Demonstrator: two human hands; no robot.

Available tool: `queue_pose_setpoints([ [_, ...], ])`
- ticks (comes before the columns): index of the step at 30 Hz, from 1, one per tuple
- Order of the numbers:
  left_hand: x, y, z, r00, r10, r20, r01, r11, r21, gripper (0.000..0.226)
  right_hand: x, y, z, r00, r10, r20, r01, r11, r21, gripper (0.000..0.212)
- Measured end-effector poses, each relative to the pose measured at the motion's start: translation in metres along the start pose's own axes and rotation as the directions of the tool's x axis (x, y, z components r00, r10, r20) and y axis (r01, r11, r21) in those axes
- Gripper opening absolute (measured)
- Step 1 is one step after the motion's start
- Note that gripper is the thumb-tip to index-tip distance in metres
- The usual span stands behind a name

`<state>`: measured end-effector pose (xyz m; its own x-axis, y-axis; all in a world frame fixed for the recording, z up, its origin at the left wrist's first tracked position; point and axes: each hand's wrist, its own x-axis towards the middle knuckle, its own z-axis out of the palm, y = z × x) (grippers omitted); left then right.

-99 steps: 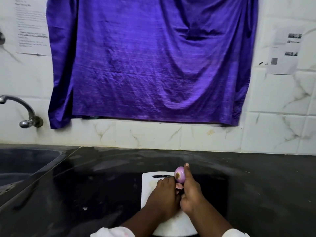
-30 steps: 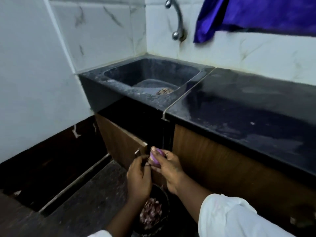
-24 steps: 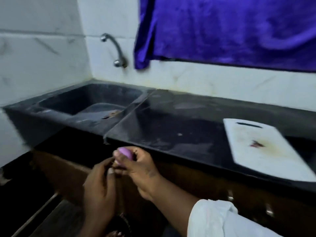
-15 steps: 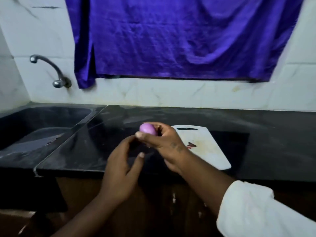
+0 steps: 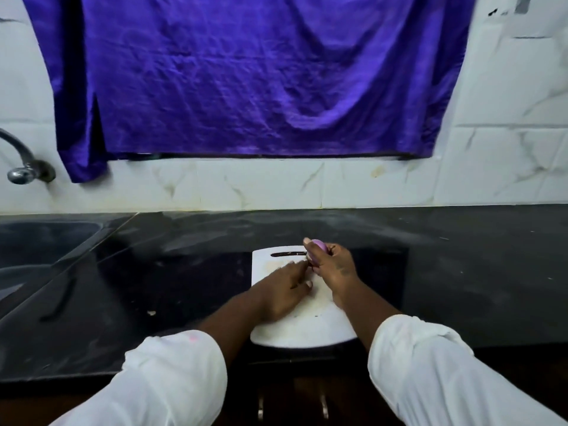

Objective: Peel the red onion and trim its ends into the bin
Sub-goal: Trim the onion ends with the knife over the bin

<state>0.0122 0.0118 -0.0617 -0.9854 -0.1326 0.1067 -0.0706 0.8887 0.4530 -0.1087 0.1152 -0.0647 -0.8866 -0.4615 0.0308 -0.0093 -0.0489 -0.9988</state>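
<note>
The right hand [image 5: 333, 267] hides most of the red onion [image 5: 318, 244]. The tap [image 5: 23, 162] and the sink [image 5: 43, 241] are cut by the left edge.

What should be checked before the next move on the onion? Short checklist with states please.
1. Onion gripped in right hand: ok.
2. Hands over the white cutting board: ok.
3. Left hand free to help: cannot tell, fingers reach toward the onion and may pinch a scrap.
4. Outer skin off, smooth purple surface showing: ok on the visible part.
5. Both ends trimmed: cannot tell, hidden by fingers.
6. Bin within sight: not ok, out of frame.
</note>
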Motion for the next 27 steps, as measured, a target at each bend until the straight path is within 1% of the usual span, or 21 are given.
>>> queue_pose_setpoints([
  [2, 0.001, -0.003, 0.006, 0.997, 0.047, 0.055, -0.055, 0.987, 0.152, 0.056, 0.006, 0.005, 0.002, 1.000, -0.007, -0.023, 0.007, 1.000, -0.012, 0.060],
  [4, -0.001, -0.006, 0.009, 0.995, 0.065, 0.069, -0.077, 0.979, 0.191, 0.055, 0.008, 0.006, 0.005, 0.998, -0.026, -0.049, 0.025, 0.999, -0.020, 0.065],
  [9, -0.025, -0.001, 0.004, 0.991, 0.064, 0.114, -0.097, 0.947, 0.305, 0.054, 0.005, 0.005, 0.005, 0.996, -0.044, -0.075, 0.038, 0.996, -0.075, 0.067],
  [11, -0.037, 0.006, 0.000, 0.991, 0.061, 0.116, -0.099, 0.930, 0.355, 0.058, 0.005, 0.005, 0.005, 0.996, -0.044, -0.075, 0.038, 0.995, -0.089, 0.060],
  [13, -0.045, 0.011, 0.000, 0.995, 0.048, 0.082, -0.077, 0.913, 0.402, 0.065, 0.004, 0.006, 0.005, 0.996, -0.053, -0.075, 0.045, 0.995, -0.093, 0.049],
  [14, -0.048, 0.013, 0.001, 0.998, 0.039, 0.057, -0.060, 0.906, 0.418, 0.064, 0.004, 0.006, 0.005, 0.995, -0.054, -0.079, 0.046, 0.994, -0.097, 0.047],
  [17, -0.056, 0.017, 0.009, 1.000, 0.002, -0.021, 0.008, 0.889, 0.458, 0.052, 0.000, 0.004, 0.006, 0.995, -0.061, -0.077, 0.050, 0.990, -0.132, 0.055],
  [20, -0.068, 0.026, 0.013, 0.996, -0.041, -0.077, 0.074, 0.868, 0.492, 0.046, -0.006, 0.002, 0.008, 0.996, -0.071, -0.054, 0.060, 0.979, -0.195, 0.054],
  [23, -0.076, 0.033, 0.017, 0.990, -0.043, -0.135, 0.103, 0.873, 0.478, 0.044, -0.016, -0.001, 0.009, 0.995, -0.097, -0.031, 0.088, 0.969, -0.230, 0.053],
  [26, -0.081, 0.030, 0.021, 0.978, -0.024, -0.207, 0.108, 0.908, 0.404, 0.042, -0.035, -0.001, 0.017, 0.995, -0.097, 0.028, 0.101, 0.976, -0.195, 0.048],
  [27, -0.082, 0.030, 0.021, 0.972, -0.017, -0.234, 0.106, 0.922, 0.373, 0.041, -0.043, 0.000, 0.020, 0.993, -0.097, 0.061, 0.106, 0.978, -0.178, 0.050],
])
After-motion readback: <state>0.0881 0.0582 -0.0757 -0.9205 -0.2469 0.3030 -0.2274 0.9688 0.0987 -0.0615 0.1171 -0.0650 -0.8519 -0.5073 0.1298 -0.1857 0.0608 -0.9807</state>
